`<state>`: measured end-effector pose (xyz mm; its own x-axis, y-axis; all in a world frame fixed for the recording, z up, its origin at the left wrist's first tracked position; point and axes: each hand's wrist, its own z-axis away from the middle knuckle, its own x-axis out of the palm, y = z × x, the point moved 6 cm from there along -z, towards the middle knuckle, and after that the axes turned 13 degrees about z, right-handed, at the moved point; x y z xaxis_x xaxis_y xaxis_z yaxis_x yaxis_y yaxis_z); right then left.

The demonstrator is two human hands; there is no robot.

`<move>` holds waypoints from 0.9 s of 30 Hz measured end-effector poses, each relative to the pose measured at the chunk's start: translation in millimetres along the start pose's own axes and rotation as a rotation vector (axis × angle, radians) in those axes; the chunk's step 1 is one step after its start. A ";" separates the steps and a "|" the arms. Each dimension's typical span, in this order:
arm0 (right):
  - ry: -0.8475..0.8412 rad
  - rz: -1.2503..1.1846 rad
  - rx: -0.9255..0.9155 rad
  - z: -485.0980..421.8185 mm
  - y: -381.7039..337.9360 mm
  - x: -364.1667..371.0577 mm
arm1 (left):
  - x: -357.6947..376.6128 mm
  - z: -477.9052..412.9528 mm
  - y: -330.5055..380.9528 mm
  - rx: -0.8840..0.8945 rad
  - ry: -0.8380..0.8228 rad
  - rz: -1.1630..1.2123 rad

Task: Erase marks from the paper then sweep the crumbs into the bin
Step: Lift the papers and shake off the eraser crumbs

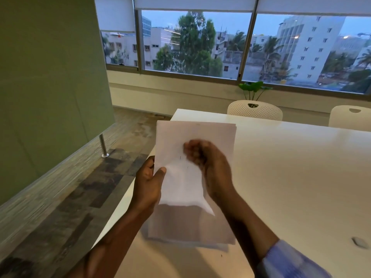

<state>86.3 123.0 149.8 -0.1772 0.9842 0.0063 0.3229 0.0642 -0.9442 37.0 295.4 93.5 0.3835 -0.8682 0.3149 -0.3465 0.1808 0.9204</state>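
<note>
- Head view: a white sheet of paper (190, 135) is held upright above the white tabletop (291, 167), near the tabletop's left edge.
- The sheet's left edge is pinched by the left hand (147, 183), with the thumb on the front and the fingers behind.
- The right hand (208, 163) is seen blurred against the sheet's face. Its fingers are curled, but whether anything is held cannot be told.
- A stack of paper (190, 227) is laid on the tabletop beneath.

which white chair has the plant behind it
The left chair: the plant rises directly behind its backrest. The right chair, cut by the frame edge, has none.
</note>
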 end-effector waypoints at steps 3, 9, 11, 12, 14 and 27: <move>-0.257 0.280 0.064 32.9 23.0 18.5 | -2.7 -2.3 3.2 0.030 0.016 -0.031; -0.043 0.051 -0.163 -25.4 -64.7 -1.9 | -1.9 -1.8 1.6 -0.016 -0.020 -0.046; -0.037 0.025 -0.157 -27.7 -65.4 0.3 | 2.5 -2.5 6.0 0.007 -0.025 -0.011; -0.067 0.040 -0.125 -20.5 -52.2 2.8 | 4.5 -3.2 8.5 0.019 -0.020 0.021; -0.195 0.154 -0.013 9.4 -10.9 12.9 | 6.6 -6.0 11.4 0.030 -0.007 0.070; -0.175 0.204 0.045 33.0 23.1 -10.9 | 6.7 -8.2 15.3 0.054 0.035 0.088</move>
<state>65.0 108.3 117.0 -0.2722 0.9321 -0.2390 0.3275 -0.1438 -0.9339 41.3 296.1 111.5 0.3785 -0.8333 0.4028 -0.4253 0.2300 0.8753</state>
